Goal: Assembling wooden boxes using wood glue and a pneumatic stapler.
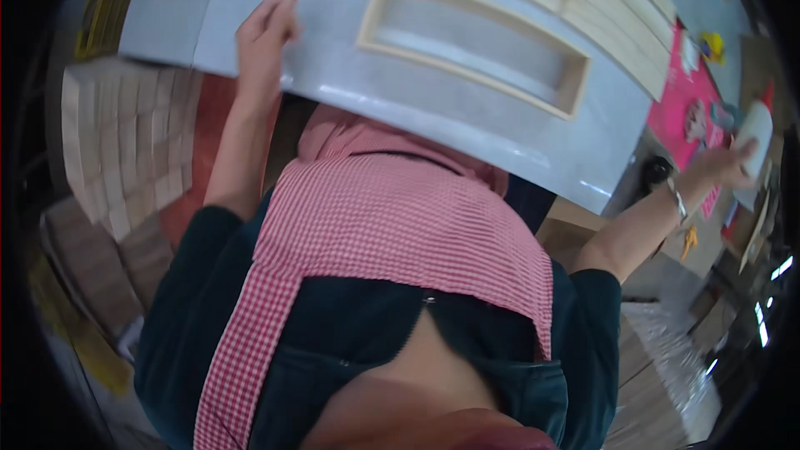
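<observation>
Both hands out, right hand (727,165) fingers around white bottle (755,135), left hand (267,33) flat on board (333,50)

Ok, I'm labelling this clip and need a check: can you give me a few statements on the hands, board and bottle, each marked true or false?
1. The left hand rests on the grey board. True.
2. The right hand holds a white bottle. True.
3. The wooden frame lies on the floor. False: it lies on the board.
4. Both hands grip the frame. False: neither touches it.
5. The right wrist is bare. False: it wears a bracelet.
</observation>
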A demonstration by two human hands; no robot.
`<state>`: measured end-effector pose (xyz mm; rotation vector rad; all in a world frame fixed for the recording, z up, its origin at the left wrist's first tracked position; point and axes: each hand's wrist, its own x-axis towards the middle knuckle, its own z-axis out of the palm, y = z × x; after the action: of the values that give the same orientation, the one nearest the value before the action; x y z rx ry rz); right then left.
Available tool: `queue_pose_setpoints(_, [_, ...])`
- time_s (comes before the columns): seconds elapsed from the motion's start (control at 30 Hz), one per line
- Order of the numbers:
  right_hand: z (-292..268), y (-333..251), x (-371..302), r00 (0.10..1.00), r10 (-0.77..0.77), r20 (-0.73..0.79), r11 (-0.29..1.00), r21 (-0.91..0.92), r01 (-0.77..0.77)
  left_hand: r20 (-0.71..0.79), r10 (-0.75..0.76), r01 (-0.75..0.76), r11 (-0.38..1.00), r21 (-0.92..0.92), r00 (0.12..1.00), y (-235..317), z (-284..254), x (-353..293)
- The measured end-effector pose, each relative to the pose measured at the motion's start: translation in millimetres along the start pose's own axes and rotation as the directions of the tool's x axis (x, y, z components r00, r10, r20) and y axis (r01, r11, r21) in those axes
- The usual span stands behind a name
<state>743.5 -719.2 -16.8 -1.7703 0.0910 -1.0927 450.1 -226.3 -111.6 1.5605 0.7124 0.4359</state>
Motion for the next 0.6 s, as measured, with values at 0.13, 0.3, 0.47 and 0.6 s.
queue_pose_setpoints(0.13, [-6.2,-19.1,-51.9,0.958,0.14,0.252,0.939,0.273,-0.209,0.185,0.368,-0.411,0.831,0.374,0.911,-17.4,15.5,-8.5])
queue_pose_setpoints(0.3, [18.1,-79.3,-195.5,0.78,0.17,0.602,0.924,0.178,-0.338,0.232,0.557,-0.596,0.665,0.451,0.797,-37.9,32.3,-23.0])
queue_pose_setpoints(0.47, [17.7,-104.3,-241.6,0.655,-0.07,0.752,0.96,0.23,-0.161,0.239,0.58,-0.626,0.69,0.363,0.779,-52.1,41.6,-24.9])
queue_pose_setpoints(0.6, [21.1,-114.5,-254.8,0.583,-0.224,0.781,0.954,0.298,-0.033,0.228,0.574,-0.616,0.698,0.365,0.786,-58.6,42.5,-23.7])
